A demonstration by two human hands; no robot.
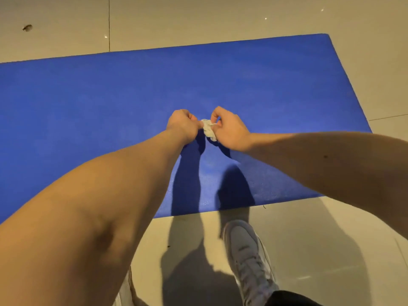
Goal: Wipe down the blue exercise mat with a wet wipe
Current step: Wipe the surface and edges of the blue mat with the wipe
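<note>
Head view looks down on a blue exercise mat point(88, 107) lying flat on a pale tiled floor point(331, 250), its far right corner in sight and its left side running out of the picture. Over the middle of the mat, somewhat nearer its near edge, both bare hands meet on a crumpled white wet wipe point(208, 129). The left hand point(182, 124) has its fingers curled in, pinching the wipe's left end. The right hand point(229, 131) has curled fingers too, with thumb and fingertips pinching the wipe's right side. Whether the wipe touches the mat cannot be told. Shadows of the arms fall across the mat toward its near edge. On the floor just off that edge stands a white sneaker point(247, 257). A small dark mark point(27, 27) sits on the tiles beyond the far edge.
</note>
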